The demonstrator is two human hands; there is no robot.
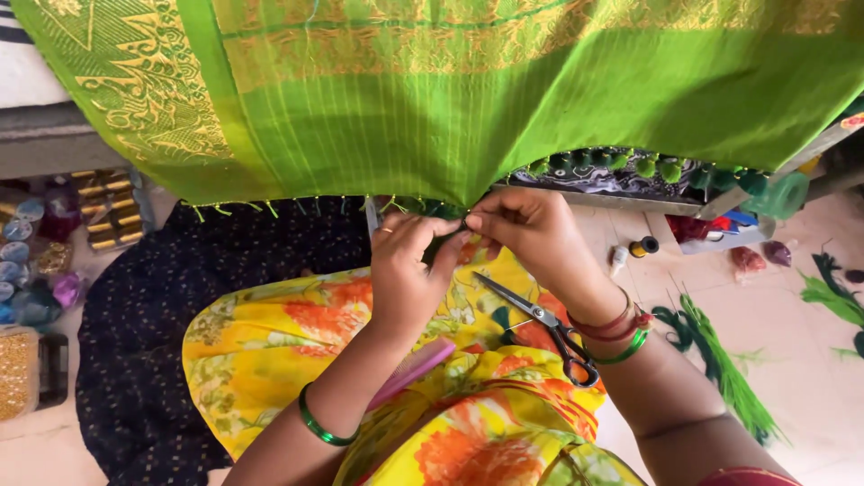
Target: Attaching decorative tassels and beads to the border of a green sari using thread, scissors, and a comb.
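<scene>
A green cloth (450,117) with gold woven patterns hangs across the top of the view. Its lower edge carries short threads and a row of green pompom tassels (643,166). My left hand (405,265) and my right hand (531,234) meet at the cloth's lowest point, fingers pinched together on the edge threads (454,216). A pair of scissors (544,324) with black handles lies on my lap under my right wrist. A pink comb-like tool (409,371) rests on my lap beneath my left forearm.
My lap is covered in yellow floral fabric (270,351), over a dark dotted cloth (135,315). Thread spools and boxes of beads (36,270) sit at the left. Bundles of green thread (720,360) lie on the tiled floor at the right, near small bottles (634,252).
</scene>
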